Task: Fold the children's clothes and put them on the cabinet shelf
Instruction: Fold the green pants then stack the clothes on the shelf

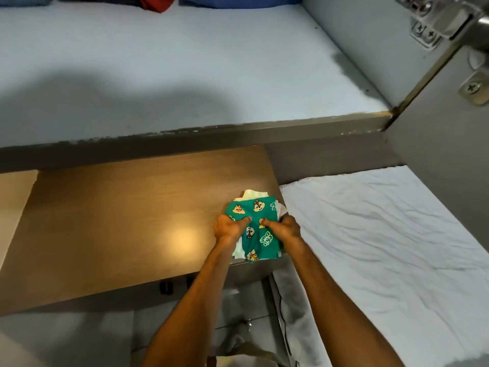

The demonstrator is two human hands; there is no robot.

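A small stack of folded children's clothes (254,207) rests at the right front corner of a brown wooden table (119,221). The top piece is green with cartoon chipmunk prints; pale white-green pieces show underneath. My left hand (229,227) grips the stack's left side, thumb on top. My right hand (284,229) grips its right side the same way. Above and beyond the table lies the light blue cabinet shelf (185,70), its grey front edge running across the view.
Folded red and blue clothes (158,2) sit at the shelf's far back. A bed with a wrinkled white sheet (383,247) is on the right. The open cabinet door with metal hinges (436,22) stands at the upper right. Tiled floor lies below.
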